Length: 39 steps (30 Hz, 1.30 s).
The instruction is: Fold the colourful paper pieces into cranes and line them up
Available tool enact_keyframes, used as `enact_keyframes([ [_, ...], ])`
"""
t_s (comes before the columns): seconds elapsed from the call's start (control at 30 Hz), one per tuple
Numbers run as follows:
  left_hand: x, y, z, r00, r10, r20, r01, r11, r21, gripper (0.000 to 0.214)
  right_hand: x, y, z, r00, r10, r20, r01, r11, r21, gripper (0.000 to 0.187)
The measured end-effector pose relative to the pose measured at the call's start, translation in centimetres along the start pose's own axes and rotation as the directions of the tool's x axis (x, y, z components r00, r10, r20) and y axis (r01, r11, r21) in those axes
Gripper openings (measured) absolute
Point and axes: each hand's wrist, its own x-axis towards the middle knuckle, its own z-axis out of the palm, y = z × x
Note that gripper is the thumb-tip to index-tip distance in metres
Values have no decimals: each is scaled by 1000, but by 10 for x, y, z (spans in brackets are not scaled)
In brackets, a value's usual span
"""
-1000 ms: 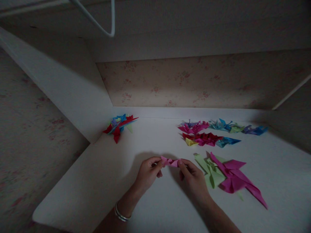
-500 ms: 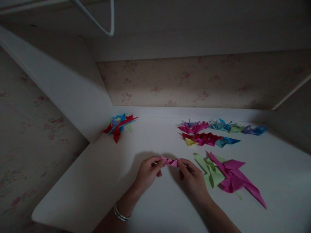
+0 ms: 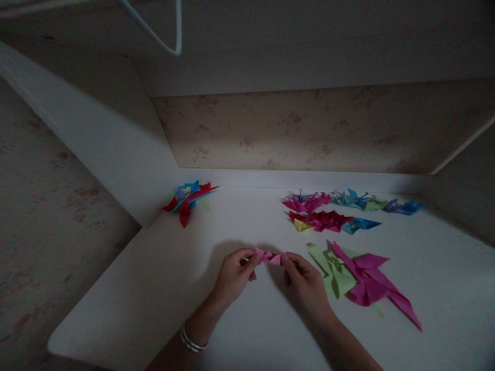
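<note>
Both my hands pinch a small pink folded paper piece (image 3: pixel 269 256) just above the white tabletop (image 3: pixel 162 288). My left hand (image 3: pixel 234 275), with bracelets on its wrist, grips the piece's left end between thumb and fingers. My right hand (image 3: pixel 305 283) grips the right end the same way. Right beside my right hand lie a large magenta folded paper (image 3: pixel 371 283) and a light green folded paper (image 3: pixel 334 273), partly overlapping.
Small folded paper figures in pink, red, yellow and blue lie in rows (image 3: pixel 328 212) at the back right. Another heap in red and blue (image 3: pixel 188 198) sits at the back left against a slanted white panel (image 3: pixel 96 139). A floral wall rises behind.
</note>
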Motion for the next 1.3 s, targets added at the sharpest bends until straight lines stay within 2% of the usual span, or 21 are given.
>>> enact_keyframes([
  [0.2, 0, 1, 0, 998, 43, -45, -43, 999, 14, 34, 1, 2, 0, 1000, -5, 6, 5, 999, -33, 39],
  [0.7, -2, 3, 1, 997, 69, -22, -68, 997, 48, 32, 1, 1, 1, 1000, 6, 10, -6, 999, -50, 40],
  [1.13, 3, -5, 4, 1000, -7, 6, 7, 998, 66, 37, -1, 2, 3, 1000, -14, 14, 15, 999, -51, 38],
  [1.3, 5, -6, 6, 999, -37, -25, 37, 999, -17, 36, -1, -7, -5, 994, -103, -32, 100, 990, -100, 37],
])
